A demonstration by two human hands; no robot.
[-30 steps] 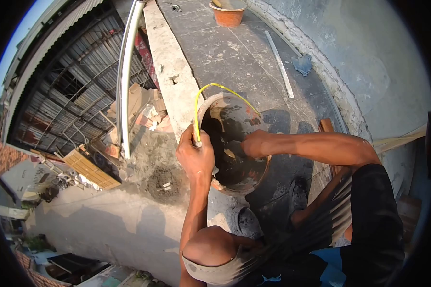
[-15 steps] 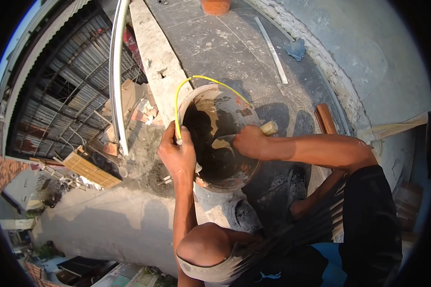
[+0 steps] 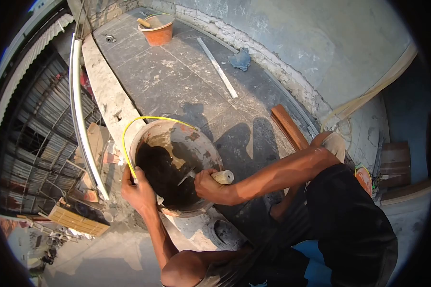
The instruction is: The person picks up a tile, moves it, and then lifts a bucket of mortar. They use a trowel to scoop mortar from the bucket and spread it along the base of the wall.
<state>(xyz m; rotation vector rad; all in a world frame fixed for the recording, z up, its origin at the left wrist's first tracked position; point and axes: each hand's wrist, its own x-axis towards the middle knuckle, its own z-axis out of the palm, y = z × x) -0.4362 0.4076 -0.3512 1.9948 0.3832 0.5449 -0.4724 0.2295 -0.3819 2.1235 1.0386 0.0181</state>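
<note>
A large round bucket (image 3: 210,148) with dark wet mortar (image 3: 158,172) inside stands before me. Its yellow handle (image 3: 151,117) arches over the far rim. My left hand (image 3: 140,190) is closed on the bucket's near left edge, where the yellow handle comes down. My right hand (image 3: 214,186) is wrapped round a trowel (image 3: 223,177), whose pale wooden handle end sticks out to the right. The trowel's metal part reaches over the mortar, and its blade is partly hidden.
An orange bucket (image 3: 157,36) with a wooden-handled tool stands at the back. A metal strip (image 3: 217,67), a blue cloth (image 3: 240,60) and a brown wooden piece (image 3: 290,127) lie on the grey floor. A pale ledge edge (image 3: 105,86) runs along the left, with a drop beyond.
The view has shifted, so the bucket and both hands appear lower and further left. More of the far orange bucket shows. The trowel has tilted in my right hand.
</note>
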